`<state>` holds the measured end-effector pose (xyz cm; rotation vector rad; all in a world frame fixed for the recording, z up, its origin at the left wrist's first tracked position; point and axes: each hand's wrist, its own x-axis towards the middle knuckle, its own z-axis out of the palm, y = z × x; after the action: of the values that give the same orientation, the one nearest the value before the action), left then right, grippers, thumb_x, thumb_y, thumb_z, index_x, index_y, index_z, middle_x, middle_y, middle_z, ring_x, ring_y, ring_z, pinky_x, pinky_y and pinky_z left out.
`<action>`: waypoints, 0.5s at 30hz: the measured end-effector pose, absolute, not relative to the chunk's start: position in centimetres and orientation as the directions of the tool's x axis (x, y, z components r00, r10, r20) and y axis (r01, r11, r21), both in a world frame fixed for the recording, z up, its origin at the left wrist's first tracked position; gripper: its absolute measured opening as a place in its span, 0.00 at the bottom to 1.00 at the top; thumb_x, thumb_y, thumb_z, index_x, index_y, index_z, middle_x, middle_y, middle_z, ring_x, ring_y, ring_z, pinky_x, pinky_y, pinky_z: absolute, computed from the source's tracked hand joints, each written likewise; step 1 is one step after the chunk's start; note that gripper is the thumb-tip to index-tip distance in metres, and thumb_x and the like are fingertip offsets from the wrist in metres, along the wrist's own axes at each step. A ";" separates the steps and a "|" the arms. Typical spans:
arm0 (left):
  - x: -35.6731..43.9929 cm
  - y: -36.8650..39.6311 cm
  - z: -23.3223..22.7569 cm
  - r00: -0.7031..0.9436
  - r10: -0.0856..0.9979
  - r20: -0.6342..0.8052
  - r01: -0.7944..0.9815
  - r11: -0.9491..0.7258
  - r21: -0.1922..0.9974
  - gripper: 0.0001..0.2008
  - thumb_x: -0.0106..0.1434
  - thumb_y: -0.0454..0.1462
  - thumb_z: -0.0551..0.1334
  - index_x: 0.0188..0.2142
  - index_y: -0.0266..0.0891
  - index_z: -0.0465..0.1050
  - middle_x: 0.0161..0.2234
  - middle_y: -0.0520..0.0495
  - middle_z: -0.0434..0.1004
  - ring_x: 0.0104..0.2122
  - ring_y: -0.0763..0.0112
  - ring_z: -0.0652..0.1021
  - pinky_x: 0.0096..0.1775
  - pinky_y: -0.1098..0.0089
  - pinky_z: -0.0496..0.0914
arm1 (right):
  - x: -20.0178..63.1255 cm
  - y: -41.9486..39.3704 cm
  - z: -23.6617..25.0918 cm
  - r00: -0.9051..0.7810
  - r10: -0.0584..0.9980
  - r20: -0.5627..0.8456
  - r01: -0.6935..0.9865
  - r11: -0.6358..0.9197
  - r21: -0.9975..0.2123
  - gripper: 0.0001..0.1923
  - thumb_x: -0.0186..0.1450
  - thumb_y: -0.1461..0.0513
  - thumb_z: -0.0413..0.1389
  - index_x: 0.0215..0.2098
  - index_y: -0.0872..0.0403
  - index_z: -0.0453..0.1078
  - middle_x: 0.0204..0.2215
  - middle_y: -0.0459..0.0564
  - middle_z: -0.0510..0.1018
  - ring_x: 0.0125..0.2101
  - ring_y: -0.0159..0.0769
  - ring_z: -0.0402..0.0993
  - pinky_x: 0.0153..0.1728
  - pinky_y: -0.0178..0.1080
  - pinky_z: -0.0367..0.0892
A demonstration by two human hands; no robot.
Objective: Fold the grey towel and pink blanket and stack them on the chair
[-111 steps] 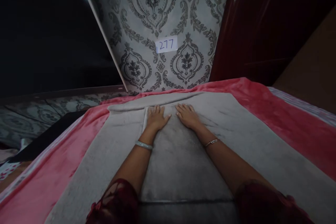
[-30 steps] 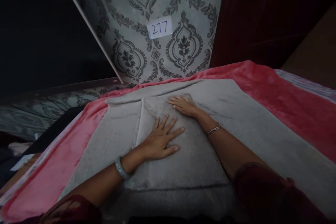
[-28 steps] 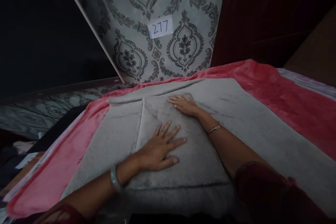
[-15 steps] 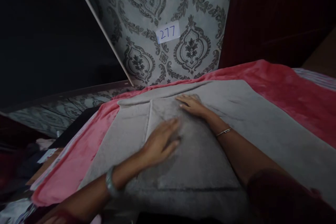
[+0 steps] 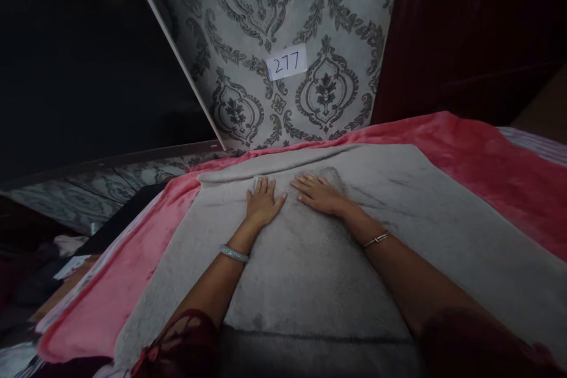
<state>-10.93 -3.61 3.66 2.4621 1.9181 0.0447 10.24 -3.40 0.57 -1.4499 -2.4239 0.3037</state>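
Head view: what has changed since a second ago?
The left hand has moved forward over the folded grey blanket, to near the fold's far end, beside the right hand. Nothing was visibly gripped or let go. The right hand, pink blanket and 277 card stay about as they were.

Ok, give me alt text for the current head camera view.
A person's left hand and right hand lie palm down on a gray blanket spread over a pink blanket. Behind, a patterned wall bears a paper reading 277.

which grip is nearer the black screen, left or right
Left. The left grip is lower than the black screen and to its right; the right grip lies farther right.
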 end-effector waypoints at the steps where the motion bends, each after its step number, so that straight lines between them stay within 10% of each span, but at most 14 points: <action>1: -10.9 -3.6 3.7 0.239 0.971 0.012 0.970 -0.240 0.030 0.36 0.72 0.55 0.42 0.73 0.39 0.47 0.74 0.40 0.39 0.73 0.55 0.45 0.68 0.42 0.48 | 10.3 -3.4 0.7 -0.448 0.881 0.150 0.815 0.472 -0.336 0.31 0.75 0.49 0.44 0.73 0.49 0.53 0.72 0.53 0.50 0.72 0.48 0.42 0.69 0.60 0.44; 8: -11.5 -3.5 6.3 0.252 0.964 -0.088 0.967 -0.255 -0.024 0.33 0.73 0.51 0.47 0.71 0.37 0.54 0.73 0.35 0.44 0.72 0.53 0.50 0.67 0.40 0.50 | 13.5 -2.0 0.4 -0.176 0.940 0.291 0.838 0.299 -0.457 0.26 0.74 0.59 0.44 0.69 0.52 0.62 0.69 0.53 0.60 0.70 0.46 0.51 0.68 0.58 0.49; 12: -8.7 -3.3 8.5 0.352 0.931 0.097 0.936 -0.349 -0.047 0.26 0.73 0.46 0.50 0.64 0.35 0.65 0.67 0.32 0.63 0.68 0.52 0.61 0.67 0.43 0.53 | 16.0 -0.2 -1.6 -0.070 0.939 0.336 0.773 0.263 -0.577 0.26 0.70 0.63 0.47 0.65 0.52 0.68 0.67 0.53 0.63 0.69 0.50 0.53 0.67 0.62 0.50; 15: -4.3 -3.2 7.9 0.510 0.852 0.120 0.857 -0.516 0.017 0.28 0.73 0.45 0.50 0.69 0.36 0.58 0.70 0.35 0.57 0.70 0.56 0.58 0.68 0.48 0.52 | 16.8 0.9 -3.0 -0.078 0.923 0.376 0.738 0.307 -0.601 0.27 0.68 0.65 0.47 0.64 0.51 0.69 0.66 0.51 0.66 0.68 0.45 0.56 0.68 0.56 0.53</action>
<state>-4.26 -3.20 7.94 2.7685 1.5666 0.1806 16.81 0.90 -3.04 -1.4798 -1.8616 0.3301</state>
